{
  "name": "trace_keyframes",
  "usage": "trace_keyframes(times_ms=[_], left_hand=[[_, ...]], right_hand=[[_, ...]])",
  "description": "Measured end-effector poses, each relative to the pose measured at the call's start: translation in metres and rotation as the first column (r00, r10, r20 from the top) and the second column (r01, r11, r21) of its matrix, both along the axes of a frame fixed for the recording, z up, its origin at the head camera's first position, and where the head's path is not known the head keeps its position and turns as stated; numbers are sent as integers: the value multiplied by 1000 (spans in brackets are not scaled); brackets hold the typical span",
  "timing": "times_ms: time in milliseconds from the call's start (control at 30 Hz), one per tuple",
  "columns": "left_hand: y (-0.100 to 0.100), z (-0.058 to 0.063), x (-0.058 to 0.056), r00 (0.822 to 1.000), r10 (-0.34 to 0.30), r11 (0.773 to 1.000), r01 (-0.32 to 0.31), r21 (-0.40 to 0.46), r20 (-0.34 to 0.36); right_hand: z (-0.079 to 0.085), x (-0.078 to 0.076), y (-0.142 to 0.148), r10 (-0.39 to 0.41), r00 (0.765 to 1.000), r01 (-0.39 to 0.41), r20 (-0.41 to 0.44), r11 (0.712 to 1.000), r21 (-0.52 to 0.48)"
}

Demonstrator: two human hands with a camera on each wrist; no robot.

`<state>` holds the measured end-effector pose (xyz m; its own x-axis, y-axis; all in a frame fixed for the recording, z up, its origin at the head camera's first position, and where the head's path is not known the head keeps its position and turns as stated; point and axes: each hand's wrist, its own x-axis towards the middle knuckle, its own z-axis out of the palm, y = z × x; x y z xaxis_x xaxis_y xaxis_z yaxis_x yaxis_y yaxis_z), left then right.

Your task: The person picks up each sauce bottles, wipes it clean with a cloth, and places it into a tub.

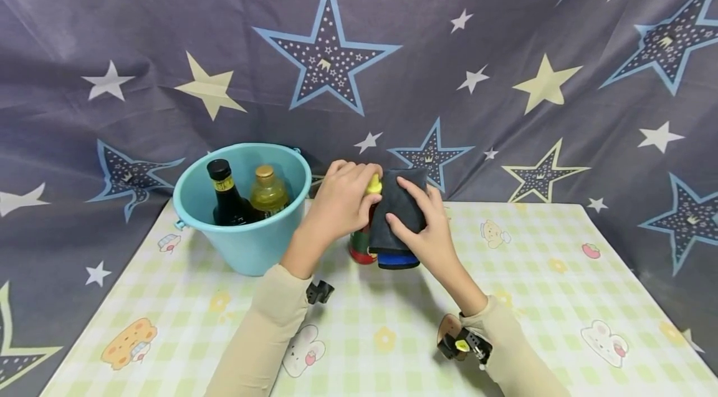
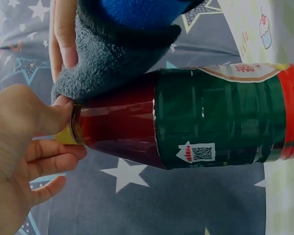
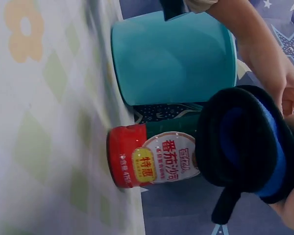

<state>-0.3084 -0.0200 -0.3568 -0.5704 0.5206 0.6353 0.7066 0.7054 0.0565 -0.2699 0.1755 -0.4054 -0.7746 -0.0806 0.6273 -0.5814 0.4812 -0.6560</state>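
At the centre of the head view, my left hand pinches the yellow cap of a tomato sauce bottle. The bottle stands upright, with red sauce at the neck, a green label and a red band at its base. My right hand grips a folded plush cloth, dark grey outside and blue inside, against the bottle's side. In the left wrist view, the cloth's grey corner lies along the bottle's neck, close to my left thumb. The cloth hides much of the bottle from the head view.
A light blue bucket stands left of the bottle. Inside it are a dark bottle with a black cap and a yellow oil bottle. A checked cloth covers the table; a star-patterned curtain hangs behind.
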Motion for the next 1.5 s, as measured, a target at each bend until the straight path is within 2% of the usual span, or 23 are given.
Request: trace_keyframes(times_ms=[400,633,1067,1333,1500], left_hand=[[0,4,2,997,23,998,-19,-52,69],[1,2,0,998,31,997,-27,-70,54],[1,3,0,996,17,998,-12,-59,84],[-1,0,-4,992,-50,999,48,15,118],[0,-4,-8,994,-75,996,71,54,81]], right_hand=[[-4,1,-2,13,1000,-12,-10,997,80],[-5,1,1,28,1000,-29,10,991,130],[-6,3,3,30,998,-37,48,988,151],[-6,1,4,23,996,-37,82,984,174],[-7,-1,6,21,996,-35,87,985,168]])
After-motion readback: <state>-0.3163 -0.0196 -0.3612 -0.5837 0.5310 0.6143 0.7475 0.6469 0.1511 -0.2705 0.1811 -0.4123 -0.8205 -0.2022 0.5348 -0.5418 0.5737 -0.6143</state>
